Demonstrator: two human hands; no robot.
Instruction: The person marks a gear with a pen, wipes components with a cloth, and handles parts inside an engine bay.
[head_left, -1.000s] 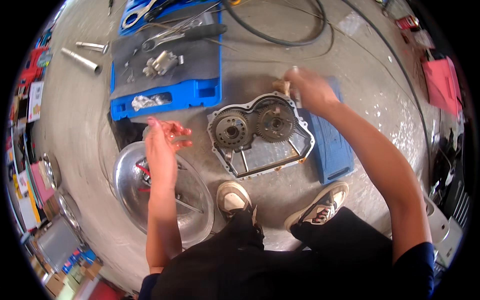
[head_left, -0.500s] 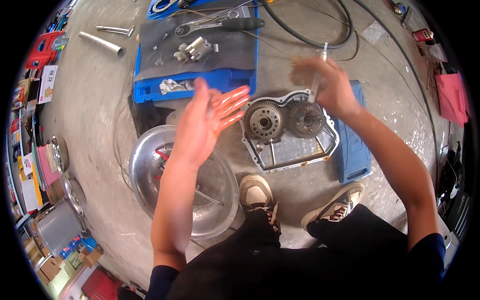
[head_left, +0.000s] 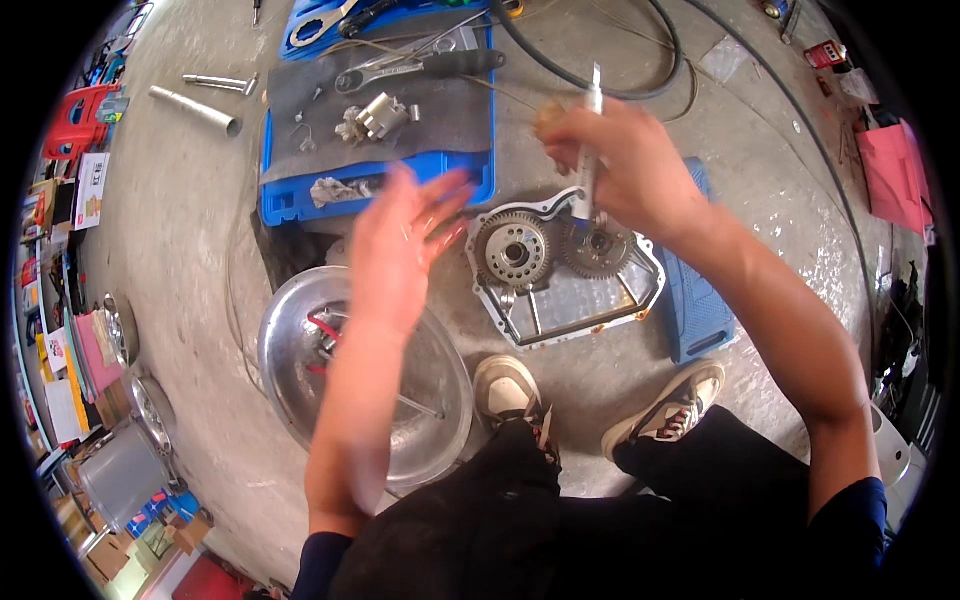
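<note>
My left hand [head_left: 405, 235] is raised over the round metal basin [head_left: 440, 440], palm turned inward. Its fingers are spread and look wet and reddish, blurred by motion, and they hold nothing. In my right hand [head_left: 630, 155] is a slim white stick [head_left: 588, 175], pen-like and upright, with a bluish lower end; I cannot make out its exact kind. Below that hand lies a metal gear case cover [head_left: 560, 320] with two toothed gears, the left gear [head_left: 513, 250] in plain sight. The stick's lower end overlaps the right gear [head_left: 597, 248]; whether they touch, I cannot tell.
A blue tool case [head_left: 280, 208] carries a dark mat with a ratchet wrench [head_left: 420, 68] and a small metal part [head_left: 380, 117]. Red-handled tools lie in the basin. A blue plastic panel [head_left: 705, 320] flanks the cover. A metal pipe [head_left: 195, 110] and a black hose [head_left: 600, 75] rest on the floor.
My right hand has moved left with the white stick, which now shows more fully. My left hand has shifted slightly, its fingers spreading. The whole view has shifted a little.
</note>
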